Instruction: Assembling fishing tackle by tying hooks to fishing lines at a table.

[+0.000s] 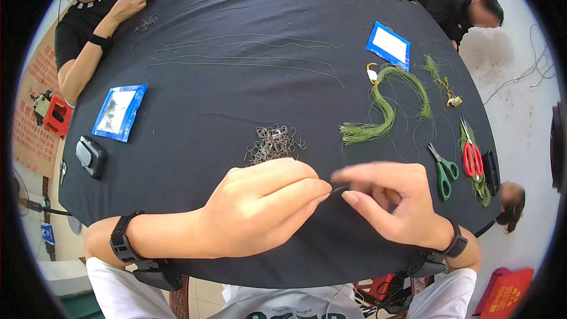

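Observation:
My left hand is closed in a pinch, fingertips toward the right. A thin dark piece juts from its fingertips, too small to name. Facing it, my right hand has its thumb and forefinger bent around the far end of that piece. The forefinger is smeared by motion, so I cannot tell whether it grips anything. Just beyond my left hand lies a heap of metal fish hooks. A bundle of green fishing line curves across the black cloth, beyond my right hand.
Green-handled scissors and red-handled scissors lie at right. Blue packets flank several loose strands. A black-grey device sits at left. Other people sit around the black-covered table.

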### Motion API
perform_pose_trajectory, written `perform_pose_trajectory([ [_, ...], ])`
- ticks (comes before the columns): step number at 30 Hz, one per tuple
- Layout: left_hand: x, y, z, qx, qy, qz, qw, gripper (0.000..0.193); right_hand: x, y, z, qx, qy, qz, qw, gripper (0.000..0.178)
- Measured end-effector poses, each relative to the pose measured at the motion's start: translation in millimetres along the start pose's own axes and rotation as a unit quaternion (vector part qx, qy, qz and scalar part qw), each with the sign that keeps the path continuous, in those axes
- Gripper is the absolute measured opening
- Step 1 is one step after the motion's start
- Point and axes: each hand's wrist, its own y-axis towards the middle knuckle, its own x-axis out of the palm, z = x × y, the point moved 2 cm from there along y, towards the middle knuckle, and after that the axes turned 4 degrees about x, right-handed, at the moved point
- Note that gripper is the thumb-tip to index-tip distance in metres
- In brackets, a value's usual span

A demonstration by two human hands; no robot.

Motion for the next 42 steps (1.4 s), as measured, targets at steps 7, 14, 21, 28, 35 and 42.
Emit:
perform_pose_trajectory([
  [7, -1.7, 2.1, 3.5, 0.024, 0.028, -0.011, 0.999, 0.017, -8.3, -2.4, -22.1, -0.159, -0.171, 0.087, 0.968, 0.048],
  [14, -0.1, 0.2, 3.6, 0.058, 0.024, -0.005, 0.998, 0.018, 8.3, -5.5, -7.6, 0.191, 0.248, -0.103, 0.944, 0.02],
  [21, 0.4, 0.2, 3.0, 0.055, 0.018, -0.025, 0.998, 0.018, 8.8, -3.9, -6.0, 0.223, 0.319, -0.081, 0.918, 0.015],
  [28, 1.3, 1.9, 5.4, 0.035, 0.017, -0.002, 0.999, 0.018, 9.7, -6.1, -3.3, 0.168, 0.29, -0.031, 0.941, 0.012],
  [35, 0.3, 1.8, 5.2, 0.011, 0.006, -0.007, 1.0, 0.018, 9.2, -6.7, -6.3, 0.139, 0.261, -0.023, 0.955, 0.01],
  [42, -0.6, 2.5, 5.5, 0.011, 0.014, -0.011, 1.0, 0.019, 8.5, -5.8, -6.2, 0.188, 0.305, -0.068, 0.931, 0.013],
])
